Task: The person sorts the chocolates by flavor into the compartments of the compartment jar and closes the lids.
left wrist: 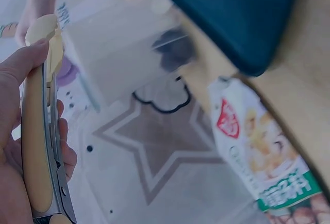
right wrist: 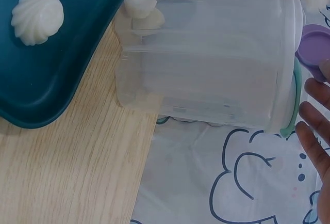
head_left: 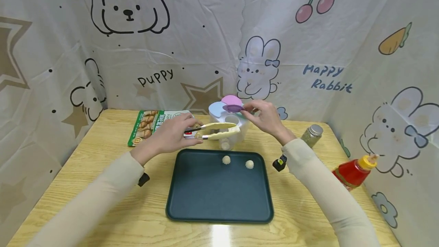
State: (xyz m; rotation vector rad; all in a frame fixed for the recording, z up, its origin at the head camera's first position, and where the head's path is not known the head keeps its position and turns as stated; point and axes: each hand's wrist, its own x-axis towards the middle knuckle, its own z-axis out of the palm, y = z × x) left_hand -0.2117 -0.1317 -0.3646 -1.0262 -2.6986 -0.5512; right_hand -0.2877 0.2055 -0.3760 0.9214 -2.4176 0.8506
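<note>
We see a dark tray (head_left: 219, 201) on the wooden table (head_left: 103, 186), just nearer to us than both hands, with two white dumplings (head_left: 226, 159) lying on its far part. A food packet (head_left: 151, 125) lies flat beyond our left fingers, partly hidden by them. A small jar with a metal lid (head_left: 311, 135) stands to the outside of our right wrist, and a red squeeze bottle (head_left: 354, 171) leans further out on that side, near the printed cloth wall (head_left: 171, 29). Nothing lies between the two hands except the clear container (head_left: 229, 129).

Our left hand (head_left: 171, 136) grips the tongs (head_left: 214, 130); its fingers are curled round the handle end with the thumb along the top arm, as the left wrist view shows. The tong tips reach away from those fingers, across the container's front, and look nearly closed; we cannot tell whether anything is held between them.

Our right hand (head_left: 264, 117) pinches the purple flap lid (head_left: 234, 108) between thumb and fingertips, the other fingers loosely spread. The lid stands raised over the round opening, just ahead of the fingertips.

The container sits just past the tray's far edge. In the right wrist view it holds a couple of dumplings at its bottom (right wrist: 140, 10); the rest of it looks bare.
</note>
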